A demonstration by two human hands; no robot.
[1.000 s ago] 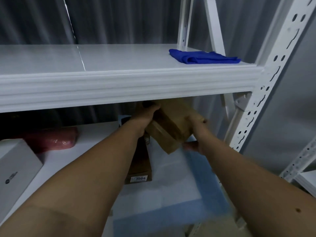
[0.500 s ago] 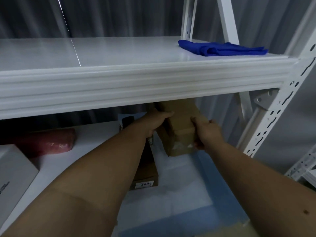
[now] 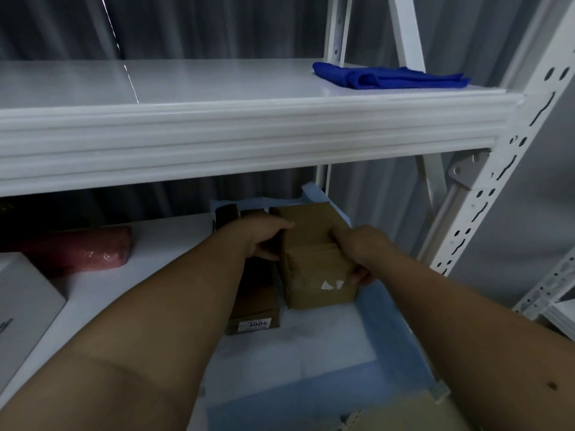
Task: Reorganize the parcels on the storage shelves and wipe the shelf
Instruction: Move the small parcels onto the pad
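Note:
A brown cardboard parcel (image 3: 314, 269) rests on the lower shelf (image 3: 174, 241), inside a pale blue liner. My left hand (image 3: 264, 237) grips its left side and my right hand (image 3: 357, 253) grips its right side. Just left of it lies a darker brown parcel (image 3: 255, 315) with a label reading 3004, partly hidden by my left forearm. A folded blue cloth (image 3: 389, 77) lies at the right end of the upper shelf (image 3: 217, 85).
A pink wrapped parcel (image 3: 77, 250) and a white box (image 3: 21, 303) lie at the left of the lower shelf. The white perforated upright (image 3: 497, 188) stands at the right. Another cardboard piece (image 3: 404, 415) shows at the bottom edge.
The brown parcel went from tilted in the air under the upper shelf down onto the lower shelf, lying flat beside the labelled parcel. Both hands stayed on it.

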